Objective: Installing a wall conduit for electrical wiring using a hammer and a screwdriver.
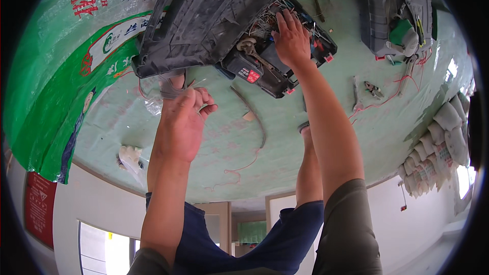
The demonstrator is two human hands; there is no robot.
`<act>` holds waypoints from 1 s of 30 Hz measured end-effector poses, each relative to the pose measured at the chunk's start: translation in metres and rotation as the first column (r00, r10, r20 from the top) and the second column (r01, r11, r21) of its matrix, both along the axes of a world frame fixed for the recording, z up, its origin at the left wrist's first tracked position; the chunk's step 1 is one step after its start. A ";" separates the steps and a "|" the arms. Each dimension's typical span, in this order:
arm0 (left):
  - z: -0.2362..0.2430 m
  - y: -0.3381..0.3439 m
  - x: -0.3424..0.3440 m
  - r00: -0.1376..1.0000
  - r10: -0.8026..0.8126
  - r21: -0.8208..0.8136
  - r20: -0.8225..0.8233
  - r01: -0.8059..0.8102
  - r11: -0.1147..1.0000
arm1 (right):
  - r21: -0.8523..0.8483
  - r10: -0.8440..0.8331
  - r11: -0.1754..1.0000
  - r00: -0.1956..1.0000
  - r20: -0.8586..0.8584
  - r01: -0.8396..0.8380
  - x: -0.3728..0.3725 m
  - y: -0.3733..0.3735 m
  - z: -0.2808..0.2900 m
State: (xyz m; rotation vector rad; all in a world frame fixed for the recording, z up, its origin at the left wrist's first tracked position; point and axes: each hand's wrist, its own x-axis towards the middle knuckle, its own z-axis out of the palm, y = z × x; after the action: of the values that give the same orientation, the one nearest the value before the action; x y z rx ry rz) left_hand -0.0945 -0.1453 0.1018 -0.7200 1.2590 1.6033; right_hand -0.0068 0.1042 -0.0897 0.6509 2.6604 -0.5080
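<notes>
An open black toolbox (277, 89) lies on the green floor covering, its lid (204, 20) folded back to the left. My right hand (293, 40) reaches into it with fingers stretched out, fingertips at a heap of loose screws (264, 24). Whether it touches any single screw is hidden. Beside that hand an adjustable wrench (249, 48) lies across a dark case with a red label (251, 75). My left hand (187, 119) is raised below the lid with its fingers curled in. Thin pale strands show by its fingertips; what it grips is too small to tell.
A second dark case (374, 15) with tools and a green-and-white glove (405, 35) stands at the right. Near it lie a wrench (357, 94), pliers (374, 90) and red wire (392, 97). Green-and-white sacking (46, 112) covers the left; stacked pale bundles (438, 142) sit far right.
</notes>
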 end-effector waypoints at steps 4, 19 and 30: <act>0.002 -0.003 -0.004 0.998 0.054 0.066 0.021 -0.055 0.996 | -0.016 0.005 1.000 1.000 0.015 -0.005 0.018 -0.007 0.011; 0.008 0.001 -0.008 0.997 0.028 0.090 0.072 -0.035 0.995 | -0.152 0.037 0.987 0.998 -0.053 -0.045 0.012 -0.014 -0.002; 0.018 0.016 -0.013 0.993 -0.114 0.250 -0.012 0.113 0.962 | -0.200 -0.432 0.897 0.876 -0.213 0.394 0.003 0.017 0.004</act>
State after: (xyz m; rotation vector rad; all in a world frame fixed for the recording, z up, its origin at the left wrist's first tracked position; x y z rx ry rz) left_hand -0.1077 -0.1295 0.1197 -0.4828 1.0515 1.6289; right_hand -0.0035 0.1211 -0.0857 1.1928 2.6734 -0.9593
